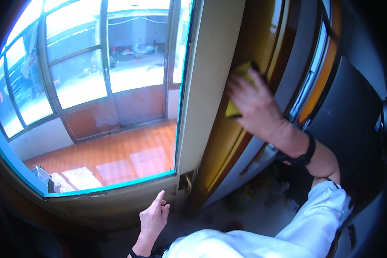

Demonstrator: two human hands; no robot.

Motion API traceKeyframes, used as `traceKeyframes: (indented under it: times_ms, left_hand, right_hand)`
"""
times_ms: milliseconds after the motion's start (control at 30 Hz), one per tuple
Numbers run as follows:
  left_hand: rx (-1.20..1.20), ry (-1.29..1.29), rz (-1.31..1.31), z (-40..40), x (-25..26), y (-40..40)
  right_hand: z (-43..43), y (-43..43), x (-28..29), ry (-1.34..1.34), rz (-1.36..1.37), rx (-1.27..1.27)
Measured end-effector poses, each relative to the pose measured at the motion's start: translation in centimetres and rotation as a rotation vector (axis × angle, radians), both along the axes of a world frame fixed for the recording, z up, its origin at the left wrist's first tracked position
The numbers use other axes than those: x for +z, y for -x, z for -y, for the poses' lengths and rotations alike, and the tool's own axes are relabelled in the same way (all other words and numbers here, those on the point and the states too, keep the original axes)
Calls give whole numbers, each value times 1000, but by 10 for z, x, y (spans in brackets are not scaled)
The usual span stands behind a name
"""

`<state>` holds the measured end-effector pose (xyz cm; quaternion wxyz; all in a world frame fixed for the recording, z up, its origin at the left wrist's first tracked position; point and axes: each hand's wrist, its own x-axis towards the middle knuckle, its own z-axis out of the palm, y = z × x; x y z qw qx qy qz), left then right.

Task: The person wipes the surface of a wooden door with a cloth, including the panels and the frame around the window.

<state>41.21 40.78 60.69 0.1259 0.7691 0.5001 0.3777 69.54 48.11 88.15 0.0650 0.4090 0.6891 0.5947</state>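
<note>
My right hand [258, 106], blurred, is spread over a yellow cloth [233, 109] with dark edges. The cloth lies flat against the varnished wooden door frame [256, 38], and my palm and fingers hide its middle. Lower down, my left hand [153, 216] holds nothing. Its index finger is extended towards the lower rail of a cream-painted door or window sash [209, 64], while the other fingers curl loosely. I cannot tell whether that fingertip touches the rail. A metal handle [187, 183] is fixed at the sash's lower corner, right of my left hand.
A large glass pane [142, 106] fills the left side, edged in bright blue. Through it appear a reddish floor [122, 142] and framed glass doors [106, 71]. At right stands a large dark panel [345, 106]. The floor below is dim.
</note>
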Motion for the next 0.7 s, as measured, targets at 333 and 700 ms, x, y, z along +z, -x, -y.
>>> traceKeyframes:
  times_ms: [333,700]
  left_hand:
    - [-166,171,-39,-12,-15,71]
    - [-603,682,456,-30,-38,82]
  right_hand:
    - [20,5,-236,781,-520,45]
    - [72,159,-298,1660,-2802,231]
